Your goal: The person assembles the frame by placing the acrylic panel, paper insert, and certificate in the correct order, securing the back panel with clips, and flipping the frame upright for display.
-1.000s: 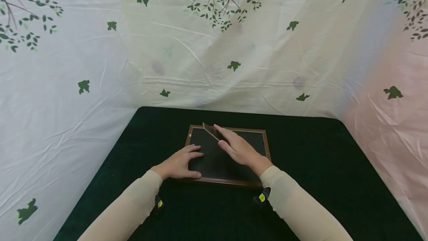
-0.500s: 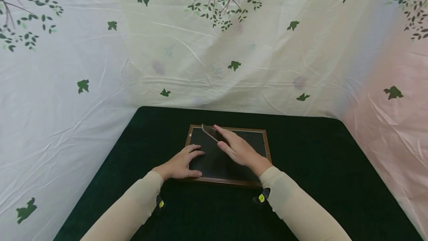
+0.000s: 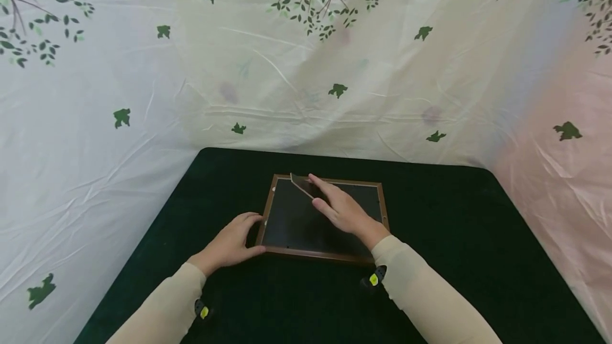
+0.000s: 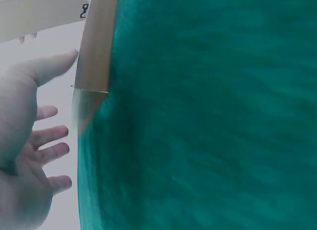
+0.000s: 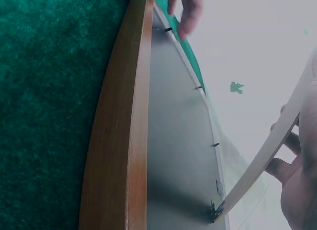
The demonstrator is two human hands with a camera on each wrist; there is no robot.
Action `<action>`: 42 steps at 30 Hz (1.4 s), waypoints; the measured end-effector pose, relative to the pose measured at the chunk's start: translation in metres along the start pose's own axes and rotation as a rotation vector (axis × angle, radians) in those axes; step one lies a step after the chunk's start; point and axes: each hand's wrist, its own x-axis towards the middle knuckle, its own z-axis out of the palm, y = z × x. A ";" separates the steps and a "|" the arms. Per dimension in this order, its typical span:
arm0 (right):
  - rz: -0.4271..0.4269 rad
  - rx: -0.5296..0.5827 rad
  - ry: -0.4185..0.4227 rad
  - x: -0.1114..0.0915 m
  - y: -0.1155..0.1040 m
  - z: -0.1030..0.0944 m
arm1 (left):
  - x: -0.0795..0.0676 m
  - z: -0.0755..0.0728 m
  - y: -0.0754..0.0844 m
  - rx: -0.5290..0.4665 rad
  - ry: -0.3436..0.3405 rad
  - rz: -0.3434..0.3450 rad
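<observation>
A brown wooden picture frame (image 3: 319, 255) lies face down, its dark backing board (image 3: 294, 222) showing. From the board a flat easel stand (image 3: 304, 186) tilts up; the right wrist view shows a dark hinge (image 5: 216, 211) at its foot. My right hand (image 3: 348, 212) holds this stand between thumb and fingers. At the frame's left side is my left hand (image 3: 229, 240), thumb and fingers spread near the edge. In the left wrist view its thumb comes close to the frame's side, and whether it touches is unclear. Small black tabs (image 5: 199, 87) line the frame's inner edge.
Dark green cloth (image 3: 430, 216) covers the table under the frame. Pale fabric (image 3: 287, 68) with printed leaves and branches hangs behind and on both sides.
My left hand has drawn back leftward from over the backing board to the frame's left edge. The right hand and the raised stand look nearly unchanged.
</observation>
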 end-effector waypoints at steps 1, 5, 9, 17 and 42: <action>0.001 0.000 0.003 0.000 0.000 0.000 | -0.005 0.000 -0.002 0.003 0.015 -0.012; 0.004 0.009 0.011 0.000 0.001 0.000 | -0.017 0.002 -0.006 0.008 0.035 -0.028; 0.001 0.016 0.022 -0.001 0.001 0.000 | -0.017 0.004 -0.005 0.024 0.060 0.004; 0.007 0.027 0.020 0.000 -0.002 0.003 | -0.010 0.010 0.001 0.088 0.067 0.063; 0.004 0.004 0.022 0.000 -0.003 0.006 | -0.004 0.008 0.015 0.381 0.056 0.212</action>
